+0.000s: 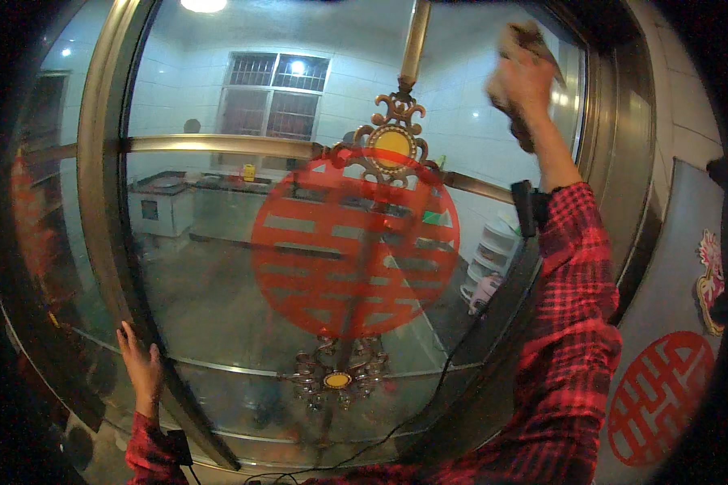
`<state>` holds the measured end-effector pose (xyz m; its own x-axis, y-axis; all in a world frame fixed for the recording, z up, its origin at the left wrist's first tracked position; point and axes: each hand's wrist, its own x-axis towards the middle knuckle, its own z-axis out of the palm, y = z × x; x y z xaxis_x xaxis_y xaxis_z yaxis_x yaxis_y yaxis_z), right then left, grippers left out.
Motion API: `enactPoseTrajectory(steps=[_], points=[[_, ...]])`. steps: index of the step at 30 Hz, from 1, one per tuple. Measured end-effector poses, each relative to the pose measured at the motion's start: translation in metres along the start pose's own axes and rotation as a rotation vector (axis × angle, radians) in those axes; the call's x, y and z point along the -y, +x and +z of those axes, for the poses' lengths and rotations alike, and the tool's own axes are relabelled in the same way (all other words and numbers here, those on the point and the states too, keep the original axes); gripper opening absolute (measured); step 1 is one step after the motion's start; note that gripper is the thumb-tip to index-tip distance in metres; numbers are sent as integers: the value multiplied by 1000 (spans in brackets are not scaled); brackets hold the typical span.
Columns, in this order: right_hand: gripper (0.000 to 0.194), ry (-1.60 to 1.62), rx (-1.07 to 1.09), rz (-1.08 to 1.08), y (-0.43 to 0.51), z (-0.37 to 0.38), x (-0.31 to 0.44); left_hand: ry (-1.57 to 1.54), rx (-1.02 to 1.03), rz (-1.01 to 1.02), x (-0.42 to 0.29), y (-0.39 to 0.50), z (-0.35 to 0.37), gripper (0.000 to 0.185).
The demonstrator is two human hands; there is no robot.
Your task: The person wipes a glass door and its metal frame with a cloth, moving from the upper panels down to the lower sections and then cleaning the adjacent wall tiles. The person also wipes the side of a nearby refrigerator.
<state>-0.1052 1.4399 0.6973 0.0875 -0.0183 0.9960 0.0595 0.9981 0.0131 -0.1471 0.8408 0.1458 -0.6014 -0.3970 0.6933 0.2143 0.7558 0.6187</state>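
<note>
My right hand (531,82) is raised to the upper right of a glass door panel (218,291). It grips a crumpled brown cloth (525,35), blurred, that lies against or close to the glass. Lower left, my left hand (138,367) rests on the bronze-coloured metal door frame (106,242), fingers apart and holding nothing. A round red paper cut-out (321,254) is stuck on the middle of the glass. Behind it, a scrolled metal ornament with a yellow centre (392,143) joins the bars. A similar ornament (338,381) shows lower down.
Through the glass appear a barred window (273,97), a kitchen counter (236,209) and a white tiered rack (488,245). A dark cable (424,397) runs past the lower door. On the right, a grey panel (679,242) carries another red cut-out (661,400).
</note>
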Motion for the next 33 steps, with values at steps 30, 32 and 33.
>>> enactPoseTrajectory(steps=[30, 32, 33], points=[[60, -204, 27, 225, 146, 29, 83, -84, -121, 58, 0, -2, -12, 86], [58, -155, 17, 205, 146, 33, 114, -33, -111, 7, 2, -2, -13, 85], [54, -87, 43, 92, 142, 34, 135, -25, -92, -24, 2, -2, -14, 85]])
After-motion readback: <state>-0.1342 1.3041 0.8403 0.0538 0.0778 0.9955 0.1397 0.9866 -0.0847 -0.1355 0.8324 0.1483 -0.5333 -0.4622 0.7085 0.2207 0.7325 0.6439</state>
